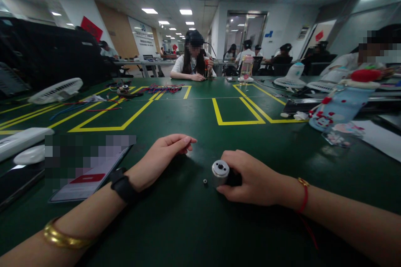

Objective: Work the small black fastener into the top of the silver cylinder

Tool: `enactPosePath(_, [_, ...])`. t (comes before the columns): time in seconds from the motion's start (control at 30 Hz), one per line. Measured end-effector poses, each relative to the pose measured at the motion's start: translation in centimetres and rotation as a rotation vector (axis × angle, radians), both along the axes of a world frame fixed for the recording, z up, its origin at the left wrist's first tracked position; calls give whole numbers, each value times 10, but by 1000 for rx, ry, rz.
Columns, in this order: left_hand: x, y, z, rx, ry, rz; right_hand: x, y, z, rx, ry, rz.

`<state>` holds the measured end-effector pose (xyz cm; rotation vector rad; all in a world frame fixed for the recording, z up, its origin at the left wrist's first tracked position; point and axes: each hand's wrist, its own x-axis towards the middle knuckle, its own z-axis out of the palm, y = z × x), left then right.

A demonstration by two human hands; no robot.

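Metal cylinder held upright at the green table by the right hand, with a small metal collar lying apart from it.
The silver cylinder (pixel 220 168), its holed end face turned up, is gripped from the side by the right hand (pixel 255 177), the thumb set along its near side. The small metal collar (pixel 205 182) is left loose on the green table (pixel 175 227), just to the cylinder's left. The left hand (pixel 171 149) is held narrow beyond it, fingers curled and thumb drawn in; whether anything tiny is pinched there cannot be told. The step in hand is judged to be the steadying of the cylinder. For the collar to be taken up, a fine fingertip pinch would be called for, with the cylinder kept steady.
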<state>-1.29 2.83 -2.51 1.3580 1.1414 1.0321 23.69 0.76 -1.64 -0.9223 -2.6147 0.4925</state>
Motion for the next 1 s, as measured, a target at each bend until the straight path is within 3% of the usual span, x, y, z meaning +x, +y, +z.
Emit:
enactPosePath(0.7, [3,-7,9,48,221,-51,0,1,-1,9,11,8])
enactPosePath(0.83, [1,-9,12,72,320,-236,1,1,-2,6,17,20])
enactPosePath(0.93, [1,-10,16,242,476,-479,0,2,-3,6,20,24])
enactPosePath(1.0, [1,-11,19,351,571,-565,0,2,-3,7,18,22])
